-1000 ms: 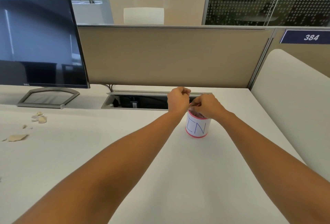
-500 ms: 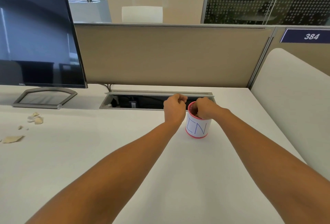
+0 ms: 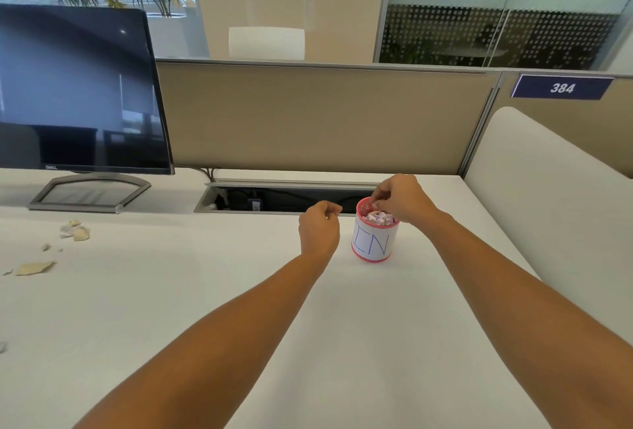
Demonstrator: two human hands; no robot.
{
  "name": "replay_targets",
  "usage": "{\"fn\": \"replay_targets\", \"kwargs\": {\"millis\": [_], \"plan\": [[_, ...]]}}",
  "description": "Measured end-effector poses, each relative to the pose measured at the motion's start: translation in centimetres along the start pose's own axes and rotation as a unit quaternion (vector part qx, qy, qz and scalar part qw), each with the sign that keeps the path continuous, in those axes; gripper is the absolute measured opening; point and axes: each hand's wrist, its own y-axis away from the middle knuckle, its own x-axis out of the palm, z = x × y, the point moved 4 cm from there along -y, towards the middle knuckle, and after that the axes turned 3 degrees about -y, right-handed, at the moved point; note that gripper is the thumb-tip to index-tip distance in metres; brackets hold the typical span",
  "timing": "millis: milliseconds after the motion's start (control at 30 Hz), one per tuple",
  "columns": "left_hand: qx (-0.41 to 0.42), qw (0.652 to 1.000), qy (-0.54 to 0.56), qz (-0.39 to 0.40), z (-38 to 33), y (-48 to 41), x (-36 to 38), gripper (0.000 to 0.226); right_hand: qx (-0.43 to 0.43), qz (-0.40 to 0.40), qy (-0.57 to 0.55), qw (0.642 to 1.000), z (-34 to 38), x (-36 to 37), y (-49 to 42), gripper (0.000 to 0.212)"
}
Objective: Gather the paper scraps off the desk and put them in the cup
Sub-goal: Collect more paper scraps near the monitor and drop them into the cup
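The pink cup with a white label marked "IN" stands on the white desk, right of centre, filled to the rim with crumpled paper scraps. My right hand hovers over the cup's mouth, its fingertips bunched and pointing down just above the scraps; no scrap shows between them. My left hand is just left of the cup, fingers curled into a loose fist, and nothing shows in it. More beige paper scraps lie at the far left, with a larger piece nearer the edge.
A dark monitor on a grey stand is at the back left. An open cable trough runs behind the cup. A beige partition closes the back and a white divider the right.
My right hand has lifted out of the cup's mouth and hangs just above it. My left hand has dropped lower and moved a little away from the cup.
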Motion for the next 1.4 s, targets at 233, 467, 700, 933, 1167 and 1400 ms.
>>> {"fn": "replay_targets", "kwargs": {"millis": [233,467,700,933,1167,1400], "plan": [[-0.041,0.999,-0.01,0.012,4.0,3.9,-3.3,0.024,0.003,-0.039,-0.091,0.995,2.3,1.4,5.3,0.015],[-0.062,0.998,-0.007,-0.007,9.3,7.6,-10.3,0.027,-0.011,0.041,-0.104,0.994,7.7,7.7,10.9,0.016],[-0.091,0.995,-0.001,-0.05,14.9,9.5,-19.9,0.031,-0.015,0.075,-0.097,0.992,13.3,14.3,14.7,0.02],[-0.128,0.985,-0.011,-0.116,20.5,10.6,-30.9,0.031,-0.061,0.124,-0.117,0.983,22.3,21.9,17.2,0.023],[-0.146,0.969,-0.012,-0.199,25.6,11.7,-41.9,0.032,-0.127,0.203,-0.093,0.966,31.1,29.4,18.4,0.034],[-0.153,0.949,-0.051,-0.271,29.5,11.4,-51.1,0.029,-0.167,0.251,-0.033,0.953,38.4,34.7,19.3,0.05]]}}
